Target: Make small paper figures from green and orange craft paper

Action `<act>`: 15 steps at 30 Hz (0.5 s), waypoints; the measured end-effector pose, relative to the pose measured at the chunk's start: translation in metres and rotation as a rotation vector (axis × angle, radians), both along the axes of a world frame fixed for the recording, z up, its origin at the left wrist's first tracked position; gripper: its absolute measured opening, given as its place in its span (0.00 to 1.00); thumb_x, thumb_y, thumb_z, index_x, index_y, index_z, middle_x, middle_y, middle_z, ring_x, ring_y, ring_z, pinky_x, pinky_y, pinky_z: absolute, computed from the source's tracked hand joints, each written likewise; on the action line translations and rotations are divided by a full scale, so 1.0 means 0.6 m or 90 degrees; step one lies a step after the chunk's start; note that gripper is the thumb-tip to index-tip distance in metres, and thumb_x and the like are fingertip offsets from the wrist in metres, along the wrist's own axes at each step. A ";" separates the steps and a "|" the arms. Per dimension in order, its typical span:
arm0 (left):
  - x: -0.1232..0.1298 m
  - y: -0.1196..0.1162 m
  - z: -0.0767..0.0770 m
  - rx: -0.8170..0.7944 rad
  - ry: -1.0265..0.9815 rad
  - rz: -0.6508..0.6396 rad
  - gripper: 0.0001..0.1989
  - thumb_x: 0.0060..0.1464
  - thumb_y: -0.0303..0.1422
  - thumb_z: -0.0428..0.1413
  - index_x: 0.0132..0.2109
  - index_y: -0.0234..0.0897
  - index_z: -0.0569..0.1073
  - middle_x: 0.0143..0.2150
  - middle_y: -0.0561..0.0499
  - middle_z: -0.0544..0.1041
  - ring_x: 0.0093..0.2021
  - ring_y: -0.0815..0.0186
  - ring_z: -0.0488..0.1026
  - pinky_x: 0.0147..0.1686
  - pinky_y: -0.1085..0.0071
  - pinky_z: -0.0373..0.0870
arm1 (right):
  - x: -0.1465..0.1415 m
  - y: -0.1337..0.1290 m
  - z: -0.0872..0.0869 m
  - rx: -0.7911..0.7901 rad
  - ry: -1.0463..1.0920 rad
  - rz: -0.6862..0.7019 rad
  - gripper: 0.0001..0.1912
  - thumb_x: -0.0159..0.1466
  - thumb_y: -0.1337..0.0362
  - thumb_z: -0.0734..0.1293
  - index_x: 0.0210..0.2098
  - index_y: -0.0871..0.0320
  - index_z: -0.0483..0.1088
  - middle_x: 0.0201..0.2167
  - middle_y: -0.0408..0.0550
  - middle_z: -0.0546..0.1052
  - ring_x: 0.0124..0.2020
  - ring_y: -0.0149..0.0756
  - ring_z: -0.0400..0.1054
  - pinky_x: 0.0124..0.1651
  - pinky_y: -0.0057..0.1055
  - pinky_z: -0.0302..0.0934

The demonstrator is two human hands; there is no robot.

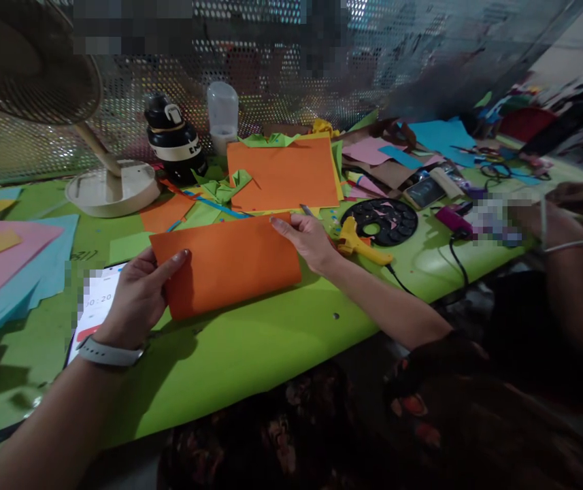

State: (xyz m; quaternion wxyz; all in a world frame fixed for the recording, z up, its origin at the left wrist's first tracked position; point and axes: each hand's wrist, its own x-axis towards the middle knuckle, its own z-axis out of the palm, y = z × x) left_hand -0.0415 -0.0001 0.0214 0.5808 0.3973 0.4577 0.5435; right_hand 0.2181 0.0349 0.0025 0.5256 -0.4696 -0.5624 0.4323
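A sheet of orange paper point(235, 269), curved along its lower edge, is held up over the front of the green table. My left hand point(141, 292) pinches its left edge, thumb on top and fingers behind. At the upper right corner, my right hand point(311, 239) grips the same sheet between thumb and fingers. A grey, blade-like tip point(305, 210) shows just behind my right hand; whether that hand holds it is hidden. Beyond lies a stack of orange and yellow sheets point(284, 173). A yellow glue gun point(362, 245) rests right of my right hand.
A lit phone point(98, 299) lies beside my left wrist. Coloured sheets point(20, 265) cover the left, near a fan point(112, 190). Behind stand a black bottle point(176, 146) and a clear container point(223, 112). A black round tray point(398, 221) and another person's arm point(561, 231) are at right.
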 end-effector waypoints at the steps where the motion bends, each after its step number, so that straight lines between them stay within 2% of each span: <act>1: 0.000 0.000 0.000 -0.001 -0.003 0.000 0.18 0.44 0.30 0.69 0.45 0.37 0.78 0.42 0.51 0.83 0.38 0.65 0.79 0.39 0.73 0.79 | 0.000 0.000 0.000 -0.005 0.011 0.004 0.24 0.54 0.42 0.70 0.21 0.56 0.64 0.20 0.38 0.61 0.24 0.27 0.56 0.27 0.27 0.53; 6: -0.001 -0.001 -0.005 0.034 -0.009 -0.031 0.14 0.48 0.30 0.66 0.44 0.39 0.78 0.41 0.54 0.83 0.39 0.65 0.79 0.42 0.72 0.78 | 0.001 -0.003 -0.003 -0.016 0.068 0.014 0.19 0.54 0.46 0.71 0.26 0.56 0.70 0.24 0.40 0.70 0.27 0.29 0.64 0.32 0.30 0.62; 11: -0.005 -0.001 -0.013 0.039 0.001 -0.029 0.17 0.46 0.32 0.67 0.46 0.38 0.77 0.43 0.49 0.82 0.42 0.61 0.79 0.45 0.67 0.77 | 0.002 -0.004 -0.008 -0.049 0.117 0.023 0.18 0.53 0.47 0.73 0.28 0.55 0.72 0.28 0.43 0.75 0.30 0.34 0.70 0.39 0.38 0.68; 15: -0.006 0.000 -0.018 0.048 -0.006 -0.031 0.18 0.46 0.33 0.67 0.46 0.37 0.77 0.44 0.47 0.82 0.44 0.59 0.79 0.45 0.66 0.77 | 0.003 -0.004 -0.011 -0.058 0.086 0.015 0.19 0.54 0.46 0.72 0.32 0.55 0.74 0.31 0.45 0.77 0.33 0.38 0.72 0.42 0.43 0.70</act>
